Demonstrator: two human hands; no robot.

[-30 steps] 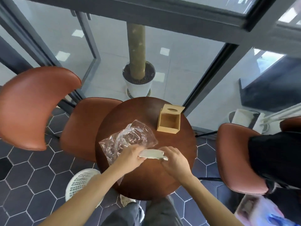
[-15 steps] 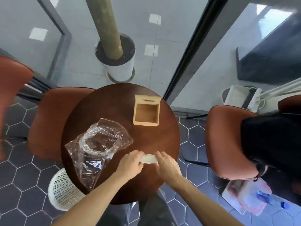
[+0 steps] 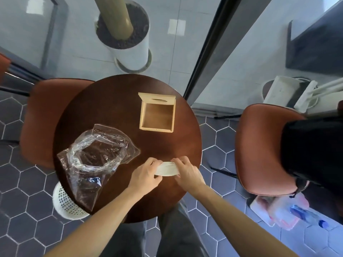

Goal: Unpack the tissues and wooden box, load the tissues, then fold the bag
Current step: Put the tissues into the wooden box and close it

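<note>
A white stack of tissues (image 3: 167, 169) lies near the front of the round dark wooden table (image 3: 115, 101), pinched from both ends. My left hand (image 3: 146, 174) grips its left end and my right hand (image 3: 186, 172) grips its right end. The wooden box (image 3: 157, 115) stands open and empty behind them, its slotted lid tilted up at the back. The clear plastic bag (image 3: 94, 156) lies crumpled and open at the table's left, hanging over the front left edge.
Brown chairs stand to the left (image 3: 46, 115) and right (image 3: 259, 145) of the table. A white perforated basket (image 3: 65, 203) sits on the floor under the bag. A potted trunk in a white planter (image 3: 128, 38) stands behind the glass.
The head camera has tilted down, so the table sits lower and larger in view. Both hands stay on the tissues and have squeezed the stack shorter between them.
</note>
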